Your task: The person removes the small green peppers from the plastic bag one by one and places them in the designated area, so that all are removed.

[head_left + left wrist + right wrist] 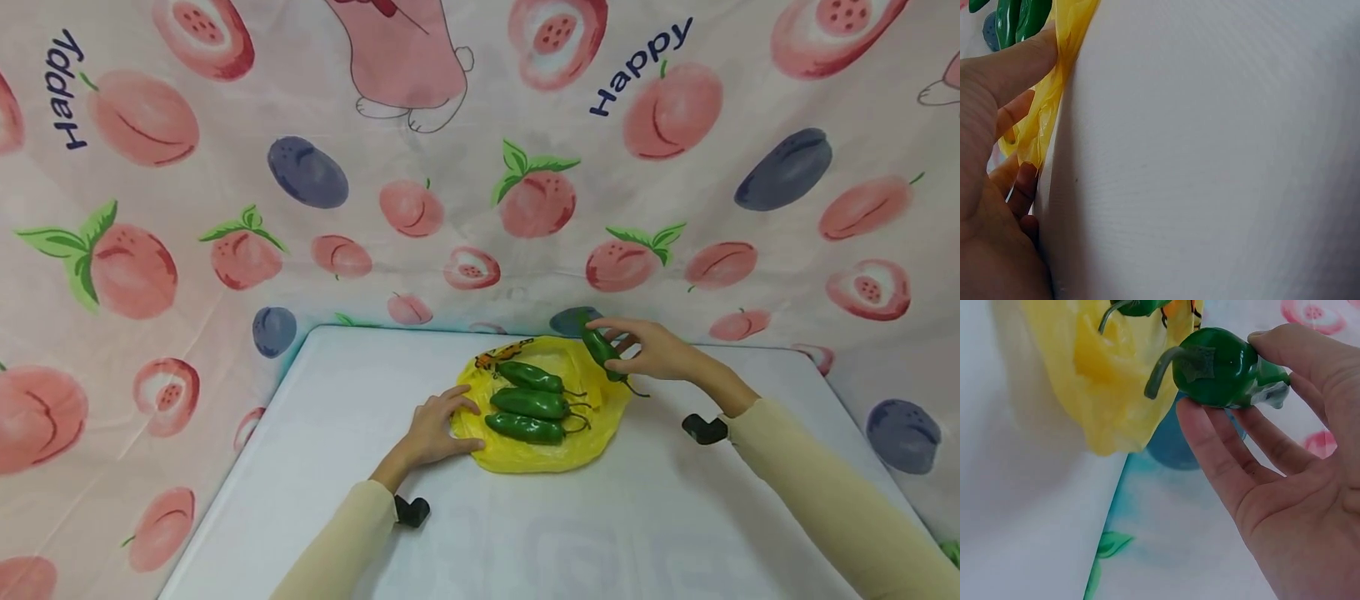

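Observation:
My right hand pinches a green chili pepper between thumb and fingers, raised over the back right of a yellow plastic bag. In the right wrist view the held pepper shows its curved stem and a clear, wrinkled patch near its far end. Three similar peppers lie side by side on the bag, stems to the right: a back one, a middle one and a front one. My left hand rests at the bag's left edge, fingers spread, thumb touching the plastic.
The bag lies on a white table near its back edge. Behind it hangs a pink fruit-print cloth. Black wrist mounts stick out beside the left sleeve and the right sleeve.

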`<move>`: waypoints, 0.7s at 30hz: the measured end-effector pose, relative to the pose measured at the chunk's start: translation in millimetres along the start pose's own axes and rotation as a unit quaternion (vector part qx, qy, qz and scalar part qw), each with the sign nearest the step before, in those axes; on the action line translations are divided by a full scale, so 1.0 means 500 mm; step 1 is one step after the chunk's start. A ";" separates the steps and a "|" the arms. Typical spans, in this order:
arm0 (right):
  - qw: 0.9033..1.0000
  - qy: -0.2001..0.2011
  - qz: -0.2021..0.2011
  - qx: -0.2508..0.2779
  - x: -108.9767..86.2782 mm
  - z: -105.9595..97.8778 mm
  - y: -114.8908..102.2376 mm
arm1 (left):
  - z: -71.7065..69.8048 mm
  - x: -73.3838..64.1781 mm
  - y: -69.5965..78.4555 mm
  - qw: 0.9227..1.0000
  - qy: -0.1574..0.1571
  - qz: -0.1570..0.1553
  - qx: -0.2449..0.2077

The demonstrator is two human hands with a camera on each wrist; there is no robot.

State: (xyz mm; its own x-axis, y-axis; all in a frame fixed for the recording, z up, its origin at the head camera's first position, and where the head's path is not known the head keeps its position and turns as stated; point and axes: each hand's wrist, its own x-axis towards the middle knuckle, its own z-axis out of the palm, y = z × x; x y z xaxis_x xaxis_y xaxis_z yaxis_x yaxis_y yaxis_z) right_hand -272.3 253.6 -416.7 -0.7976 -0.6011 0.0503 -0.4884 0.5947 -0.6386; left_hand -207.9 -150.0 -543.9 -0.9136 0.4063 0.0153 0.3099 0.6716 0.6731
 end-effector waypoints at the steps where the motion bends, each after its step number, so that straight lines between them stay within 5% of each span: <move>1: 1.000 0.003 0.002 0.001 -0.004 -0.001 0.005 | 0.000 0.000 0.000 1.000 0.000 0.001 -0.001; 21: 0.996 0.046 0.064 0.037 -0.114 -0.036 0.080 | 0.001 -0.004 0.009 1.000 0.016 0.012 0.001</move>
State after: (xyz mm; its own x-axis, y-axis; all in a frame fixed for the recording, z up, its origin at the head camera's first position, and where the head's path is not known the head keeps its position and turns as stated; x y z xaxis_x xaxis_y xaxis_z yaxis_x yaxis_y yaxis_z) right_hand -252.9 321.4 -431.2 -0.8820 -0.4702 0.0331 -0.3567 0.6198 -0.6991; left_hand -204.5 -147.3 -541.3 -0.9139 0.4023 0.0550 0.3323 0.6632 0.6706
